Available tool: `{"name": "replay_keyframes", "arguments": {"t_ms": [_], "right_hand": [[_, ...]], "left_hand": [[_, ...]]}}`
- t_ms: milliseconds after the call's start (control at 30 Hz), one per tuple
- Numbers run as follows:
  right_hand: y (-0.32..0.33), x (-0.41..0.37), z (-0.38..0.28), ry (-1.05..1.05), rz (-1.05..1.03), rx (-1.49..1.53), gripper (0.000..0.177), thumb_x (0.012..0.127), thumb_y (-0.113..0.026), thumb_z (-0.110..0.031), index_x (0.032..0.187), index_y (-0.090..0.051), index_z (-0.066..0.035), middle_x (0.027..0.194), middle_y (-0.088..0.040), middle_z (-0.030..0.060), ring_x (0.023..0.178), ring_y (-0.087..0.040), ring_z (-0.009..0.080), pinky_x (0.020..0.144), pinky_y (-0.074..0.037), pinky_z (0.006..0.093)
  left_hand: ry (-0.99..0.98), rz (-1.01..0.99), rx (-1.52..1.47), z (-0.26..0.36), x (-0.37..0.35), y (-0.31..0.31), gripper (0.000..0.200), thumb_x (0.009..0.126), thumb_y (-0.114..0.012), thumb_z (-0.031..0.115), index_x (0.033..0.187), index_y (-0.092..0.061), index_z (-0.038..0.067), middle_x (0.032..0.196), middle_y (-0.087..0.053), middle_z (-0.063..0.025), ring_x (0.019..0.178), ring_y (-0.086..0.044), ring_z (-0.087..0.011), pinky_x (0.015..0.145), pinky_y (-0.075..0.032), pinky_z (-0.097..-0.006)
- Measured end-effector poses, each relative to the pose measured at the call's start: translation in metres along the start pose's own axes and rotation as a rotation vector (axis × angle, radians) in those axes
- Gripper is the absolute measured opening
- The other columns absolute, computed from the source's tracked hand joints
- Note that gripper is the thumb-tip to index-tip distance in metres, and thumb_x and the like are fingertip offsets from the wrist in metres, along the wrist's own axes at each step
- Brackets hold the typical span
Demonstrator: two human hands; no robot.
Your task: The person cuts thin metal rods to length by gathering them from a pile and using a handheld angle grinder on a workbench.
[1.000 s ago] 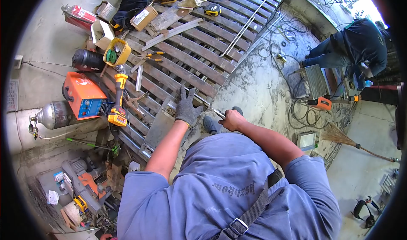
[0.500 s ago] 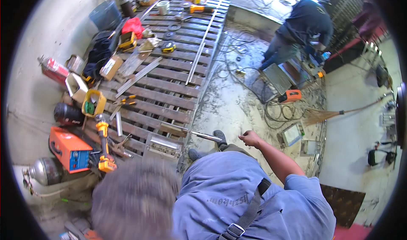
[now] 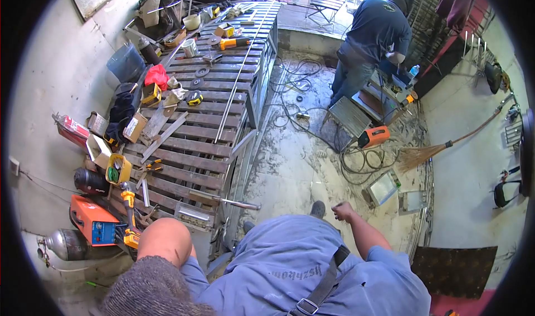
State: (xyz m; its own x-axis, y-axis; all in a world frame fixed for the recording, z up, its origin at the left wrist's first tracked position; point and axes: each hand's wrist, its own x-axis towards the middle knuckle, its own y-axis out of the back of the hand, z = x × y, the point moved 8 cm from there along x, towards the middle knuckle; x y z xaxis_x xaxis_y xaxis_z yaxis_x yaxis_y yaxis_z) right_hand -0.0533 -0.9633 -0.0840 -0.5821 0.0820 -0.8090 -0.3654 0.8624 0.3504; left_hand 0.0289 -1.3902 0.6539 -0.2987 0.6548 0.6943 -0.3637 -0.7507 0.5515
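My right hand (image 3: 343, 210) hangs in front of my blue shirt, over the pale floor, with curled fingers. Whether they hold anything is too small to tell. My left elbow is bent up at the lower left, and a grey textured thing (image 3: 150, 285) close to the camera hides the forearm's end, so my left hand does not show. Left of my right hand, a metal rod (image 3: 241, 204) sticks out past the edge of the slatted table (image 3: 195, 143). A yellow-and-black power tool (image 3: 130, 218) lies near my left elbow.
An orange machine (image 3: 92, 221) and a metal cylinder (image 3: 64, 244) stand at the left. Further off, a person (image 3: 376, 34) bends over a metal workpiece beside an orange box (image 3: 374, 137). Cables loop across the floor near a broom (image 3: 421, 155) and a framed panel (image 3: 383, 187).
The view has shifted and tilted up. My bent left elbow has come into sight beside the grey thing, which sits lower. My right hand appears lower and slightly further right, its fingers still curled.
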Motion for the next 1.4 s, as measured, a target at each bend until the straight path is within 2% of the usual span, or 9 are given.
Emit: {"name": "replay_keyframes", "arguments": {"t_ms": [367, 467, 567, 767, 833, 933, 1133, 1233, 1400], "right_hand": [[0.219, 0.078, 0.139, -0.063, 0.110, -0.192, 0.030, 0.094, -0.076, -0.027, 0.087, -0.076, 0.002, 0.070, -0.071, 0.0150, 0.060, -0.071, 0.0265, 0.054, -0.056, 0.0423], [0.254, 0.120, 0.210, -0.154, 0.083, -0.132, 0.012, 0.096, -0.072, -0.013, 0.099, -0.074, -0.001, 0.070, -0.068, 0.0166, 0.059, -0.071, 0.0310, 0.049, -0.053, 0.0451], [0.264, 0.170, 0.266, -0.138, -0.158, -0.571, 0.015, 0.087, -0.073, -0.014, 0.097, -0.081, -0.007, 0.080, -0.079, 0.0071, 0.065, -0.076, 0.0234, 0.054, -0.059, 0.0372], [0.233, 0.135, 0.113, -0.072, -0.146, -0.367, 0.031, 0.091, -0.076, -0.022, 0.079, -0.071, 0.006, 0.072, -0.071, 0.0130, 0.058, -0.069, 0.0255, 0.052, -0.055, 0.0427], [0.225, 0.115, 0.015, 0.129, -0.191, -0.571, 0.035, 0.089, -0.078, -0.026, 0.080, -0.073, 0.007, 0.072, -0.072, 0.0133, 0.058, -0.069, 0.0238, 0.054, -0.055, 0.0407], [0.203, 0.140, -0.063, 0.274, -0.231, -0.647, 0.039, 0.088, -0.080, -0.030, 0.081, -0.075, 0.007, 0.072, -0.073, 0.0133, 0.058, -0.069, 0.0215, 0.058, -0.056, 0.0382], [0.195, 0.225, -0.177, 0.401, -0.160, -0.873, 0.042, 0.087, -0.077, -0.036, 0.091, -0.078, 0.005, 0.076, -0.076, 0.0199, 0.074, -0.076, 0.0327, 0.074, -0.060, 0.0440], [0.200, 0.243, -0.236, 0.509, -0.066, -0.892, 0.047, 0.086, -0.078, -0.039, 0.102, -0.079, 0.005, 0.094, -0.078, 0.0257, 0.095, -0.078, 0.0382, 0.088, -0.059, 0.0438], [0.203, 0.238, -0.324, 0.482, -0.133, -1.018, 0.048, 0.081, -0.084, -0.045, 0.105, -0.082, -0.003, 0.103, -0.079, 0.0258, 0.101, -0.077, 0.0384, 0.091, -0.059, 0.0447]], "left_hand": [[0.170, 0.407, 0.592, -0.112, 0.104, -0.092, 0.032, 0.089, -0.074, 0.014, 0.118, -0.072, 0.000, 0.083, -0.070, -0.0054, 0.071, -0.066, -0.0162, 0.068, -0.054, -0.0339], [0.579, 0.483, 0.733, -0.176, 0.084, -0.107, 0.036, 0.090, -0.074, 0.014, 0.122, -0.072, 0.000, 0.083, -0.070, -0.0050, 0.071, -0.065, -0.0150, 0.068, -0.054, -0.0329], [1.239, 0.368, -0.129, -0.297, 0.004, -0.176, 0.052, 0.098, -0.069, 0.017, 0.146, -0.061, 0.000, 0.090, -0.070, -0.0058, 0.085, -0.065, -0.0118, 0.078, -0.055, -0.0318], [2.001, -0.316, 0.283, -0.378, -0.361, -0.393, 0.064, 0.098, -0.059, 0.055, 0.140, -0.065, 0.007, 0.127, -0.072, -0.0261, 0.120, -0.070, -0.0397, 0.098, -0.056, -0.0472], [2.310, 0.227, 0.083, -0.323, -0.355, -0.391, 0.067, 0.102, -0.052, 0.060, 0.140, -0.065, 0.007, 0.134, -0.069, -0.0268, 0.127, -0.067, -0.0363, 0.104, -0.053, -0.0455], [2.033, 1.385, -1.006, -0.344, -0.412, -0.485, 0.077, 0.103, -0.046, 0.069, 0.145, -0.062, 0.007, 0.143, -0.064, -0.0260, 0.136, -0.061, -0.0349, 0.111, -0.048, -0.0430], [2.302, 0.425, -0.100, -0.447, -0.478, -0.445, 0.081, 0.097, -0.051, 0.070, 0.134, -0.069, 0.000, 0.141, -0.064, -0.0299, 0.134, -0.062, -0.0420, 0.110, -0.048, -0.0452], [2.334, 0.374, -0.107, -0.482, -0.387, -0.342, 0.071, 0.095, -0.056, 0.060, 0.126, -0.074, -0.001, 0.132, -0.067, -0.0332, 0.128, -0.064, -0.0456, 0.106, -0.051, -0.0467], [1.749, 0.695, 0.250, -0.584, -0.352, -0.238, 0.038, 0.090, -0.061, 0.033, 0.110, -0.076, 0.004, 0.108, -0.075, -0.0250, 0.104, -0.072, -0.0436, 0.092, -0.056, -0.0501]]}}
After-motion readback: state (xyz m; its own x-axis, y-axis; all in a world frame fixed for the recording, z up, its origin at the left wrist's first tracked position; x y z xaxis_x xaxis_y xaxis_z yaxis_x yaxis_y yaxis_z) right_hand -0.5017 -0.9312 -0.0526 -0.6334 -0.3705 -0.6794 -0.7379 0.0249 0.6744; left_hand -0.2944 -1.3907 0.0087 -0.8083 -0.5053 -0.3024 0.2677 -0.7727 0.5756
